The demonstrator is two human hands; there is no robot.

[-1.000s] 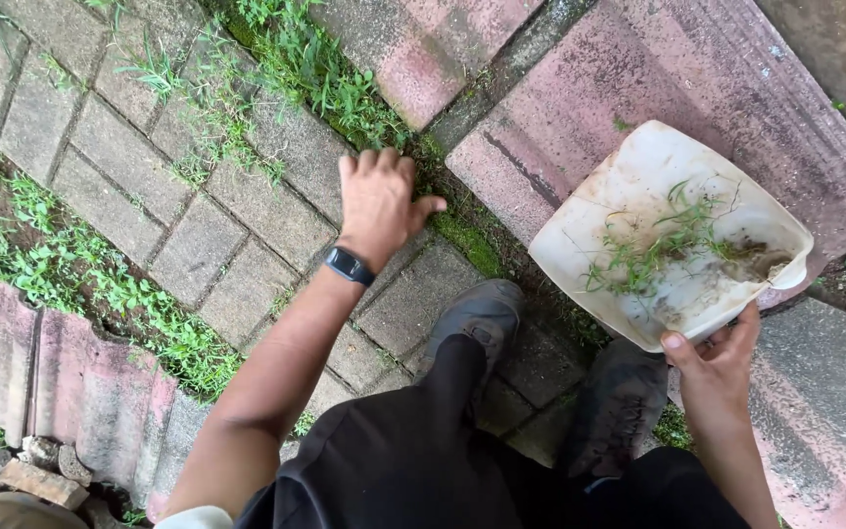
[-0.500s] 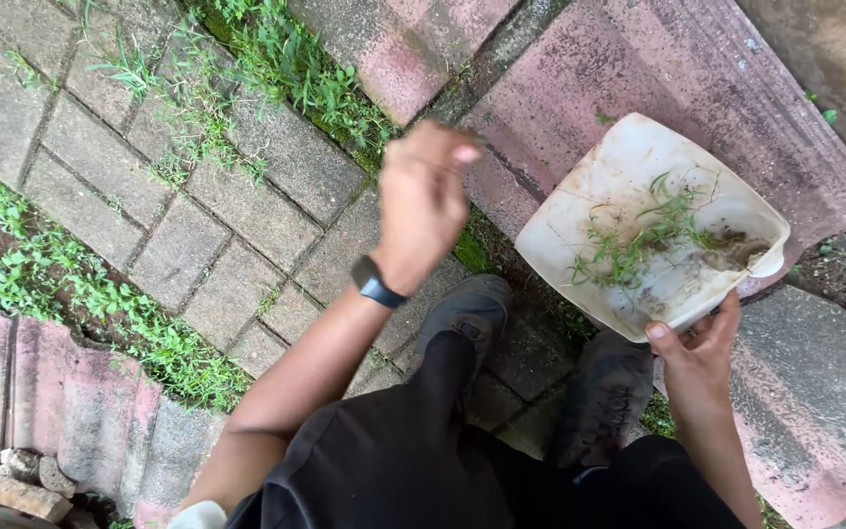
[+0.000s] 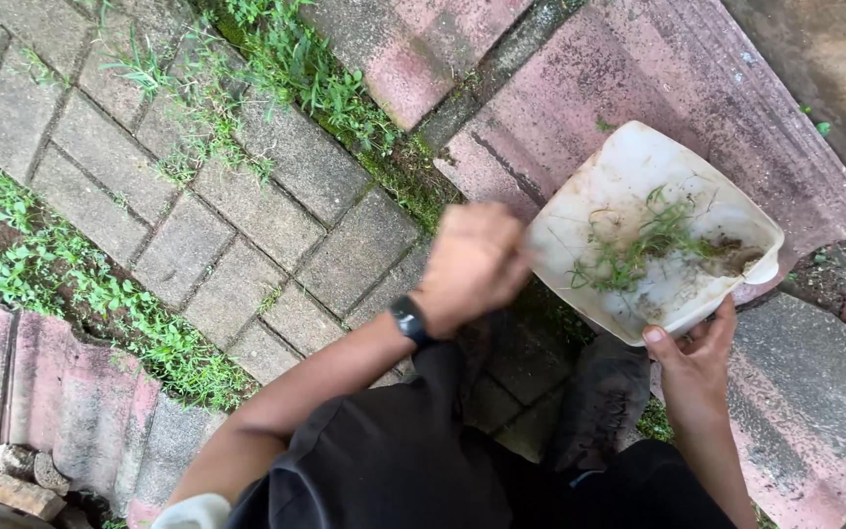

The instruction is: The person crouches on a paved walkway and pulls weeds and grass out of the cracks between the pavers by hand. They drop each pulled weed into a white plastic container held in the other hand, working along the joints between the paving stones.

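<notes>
— What is the right hand (image 3: 694, 367) doing?

— It grips the near rim of a shallow white plastic container with rounded corners (image 3: 629, 186), thumb pressed on the edge and fingers underneath. The container is held tilted above the pink-stained concrete kerb slabs (image 3: 658, 69), off the ground.

— And what lies inside it?

— A loose tangle of thin green weeds with roots (image 3: 638, 245) across the middle, and a small clump of brown soil (image 3: 731, 257) toward the far right corner. The white bottom is smeared with dirt.

— Where is the left hand (image 3: 472, 260)?

— Raised just beside the left edge of the container, touching or nearly touching it. It is blurred, with the fingers curled in loosely; I cannot tell whether it grasps anything. A black wristband with a dark face (image 3: 408, 318) sits on that wrist.

— What is underneath?

— Grey rectangular paving bricks (image 3: 247, 235) laid diagonally, with green grass and small weeds (image 3: 286, 69) growing in the joints and along the kerb. More leafy weeds (image 3: 61, 294) fill a strip at the left, beside another run of pink slabs.

— Anything of the person?

— Black trousers (image 3: 394, 460) at the lower edge, and two dark grey worn shoes (image 3: 599, 392) standing on the bricks just below the container.
</notes>
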